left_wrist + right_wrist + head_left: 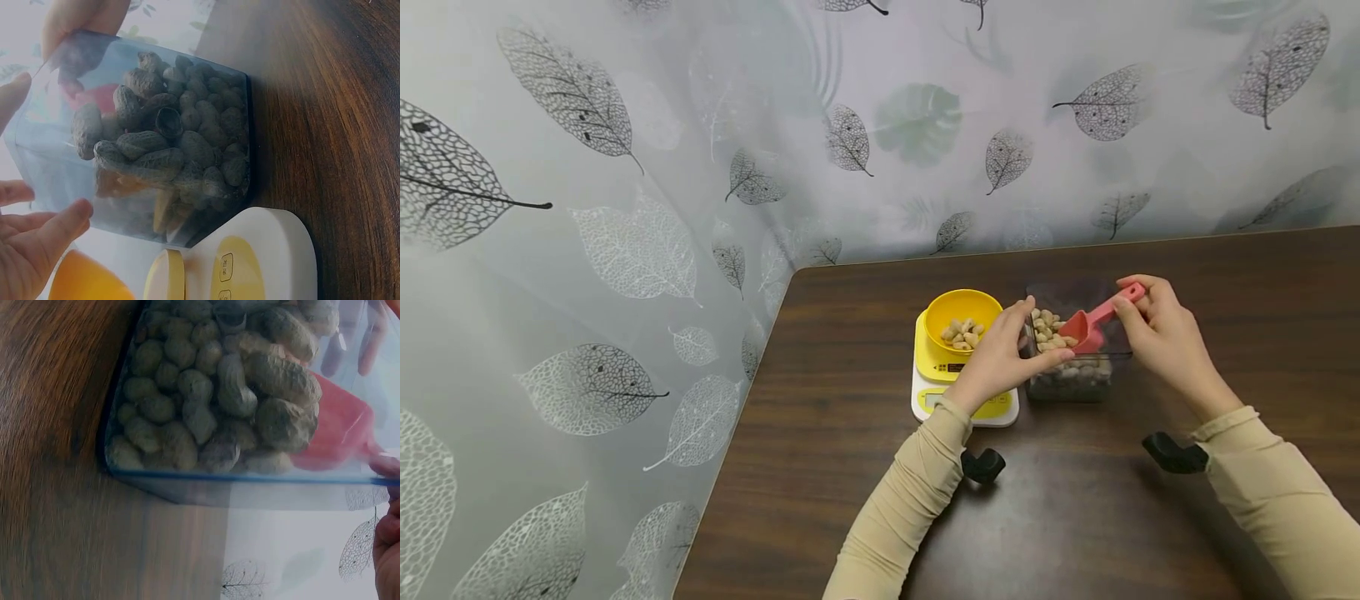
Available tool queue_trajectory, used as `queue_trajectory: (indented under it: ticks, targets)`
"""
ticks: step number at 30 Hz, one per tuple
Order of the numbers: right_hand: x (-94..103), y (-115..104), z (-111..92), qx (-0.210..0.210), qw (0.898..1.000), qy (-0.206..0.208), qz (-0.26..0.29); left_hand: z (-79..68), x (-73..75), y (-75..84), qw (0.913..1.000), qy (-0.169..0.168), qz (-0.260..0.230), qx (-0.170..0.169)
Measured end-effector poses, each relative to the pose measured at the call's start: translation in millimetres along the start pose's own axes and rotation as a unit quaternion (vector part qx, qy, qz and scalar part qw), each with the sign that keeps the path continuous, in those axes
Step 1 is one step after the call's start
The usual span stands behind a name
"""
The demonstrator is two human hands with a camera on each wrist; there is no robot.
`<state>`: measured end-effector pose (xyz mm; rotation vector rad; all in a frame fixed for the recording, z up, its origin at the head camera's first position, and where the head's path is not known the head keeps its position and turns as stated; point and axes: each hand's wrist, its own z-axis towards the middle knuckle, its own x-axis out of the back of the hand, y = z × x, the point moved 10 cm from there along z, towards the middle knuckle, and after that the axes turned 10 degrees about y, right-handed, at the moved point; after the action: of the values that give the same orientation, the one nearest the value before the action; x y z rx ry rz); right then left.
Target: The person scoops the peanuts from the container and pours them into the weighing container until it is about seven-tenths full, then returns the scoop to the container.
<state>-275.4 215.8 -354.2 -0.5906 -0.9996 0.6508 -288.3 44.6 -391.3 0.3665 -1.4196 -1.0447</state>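
My right hand (1165, 333) grips the handle of a pink scoop (1081, 331), whose bowl sits among unshelled peanuts (1049, 325) in a clear plastic container (1070, 385). My left hand (1000, 354) holds the container at its left side, with the thumb along the near rim and the fingers at the left wall. Through the wall, the right wrist view shows the pink scoop (337, 425) against the peanuts (206, 400). A yellow bowl (951, 302) with several peanuts stands on a yellow-and-white kitchen scale (922, 392), left of the container.
Everything stands on a dark wood-grain table (820, 467). Its far and left edges meet walls with a leaf pattern (925, 125). Black wrist-worn pieces (983, 465) show below both forearms. The scale (294, 250) lies close beside the container.
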Motion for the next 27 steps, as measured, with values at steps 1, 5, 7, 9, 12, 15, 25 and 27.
queue_trajectory:
  ticks: [1,5,7,9,12,15,25,27]
  targets:
    - [-0.1,0.2,-0.8,0.003,1.000,-0.002,0.001,-0.3,-0.5,-0.2,1.0000,-0.001,-0.004,0.001]
    - [-1.9,-0.4,-3.4,0.019,1.000,-0.014,0.012,-1.3,-1.0,-2.0,0.9999,-0.003,-0.015,0.006]
    - [-2.8,-1.9,-3.6,0.025,0.999,-0.018,0.020,-1.6,-0.8,-2.8,0.9998,-0.004,-0.017,0.008]
    - [-3.1,-2.8,-3.0,0.027,0.999,-0.017,0.027,-1.4,-0.6,-2.8,0.9998,-0.004,-0.019,0.008]
    - [-2.2,-0.6,-1.4,0.016,0.999,-0.002,0.030,-0.7,-0.5,-1.8,0.9999,-0.002,-0.017,0.002]
    - [-1.1,5.8,0.3,-0.007,0.999,0.021,0.028,-0.6,-0.5,-1.2,0.9999,-0.001,-0.014,-0.003]
    - [0.0,17.3,1.4,-0.063,0.995,0.064,0.034,-0.3,-0.9,-4.1,0.9999,-0.002,-0.012,0.006]
    - [0.1,17.8,1.6,-0.064,0.995,0.067,0.039,0.4,-0.9,-3.6,0.9999,-0.003,-0.014,0.006]
